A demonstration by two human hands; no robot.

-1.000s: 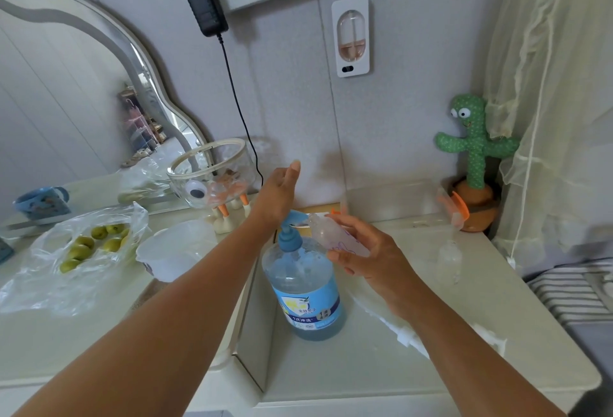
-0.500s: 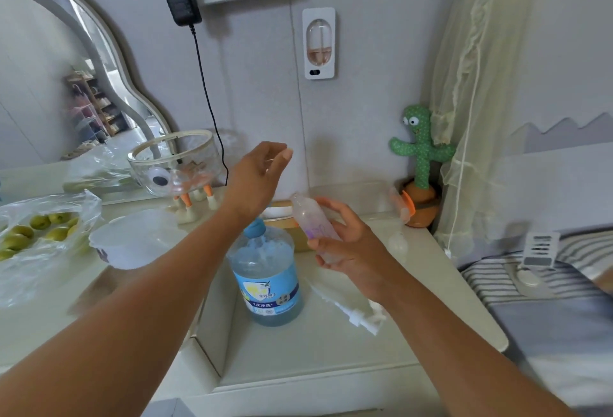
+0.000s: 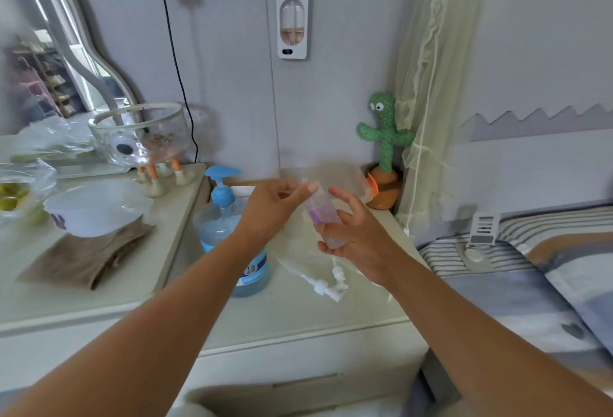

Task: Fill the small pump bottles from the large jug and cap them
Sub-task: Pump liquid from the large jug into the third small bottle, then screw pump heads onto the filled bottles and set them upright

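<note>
Pale cabinet top [image 3: 298, 314]. Small bottle [image 3: 323, 217] gripped in right hand [image 3: 351, 241], left hand [image 3: 275, 204] at its mouth, pinch unclear. Probably light, slick: grasp mid-body.

No text can be read with any certainty. The jug [image 3: 229, 231] has a blue and white label [image 3: 253, 272], but only a corner of it shows, and the few dark characters on it are too blurred to make out. The bottle [image 3: 320, 214] has a purple patch on its side with no legible print. The white bowl [image 3: 96, 207] has a small dark mark low on its wall, too blurred to tell whether it is lettering or a picture.
</note>
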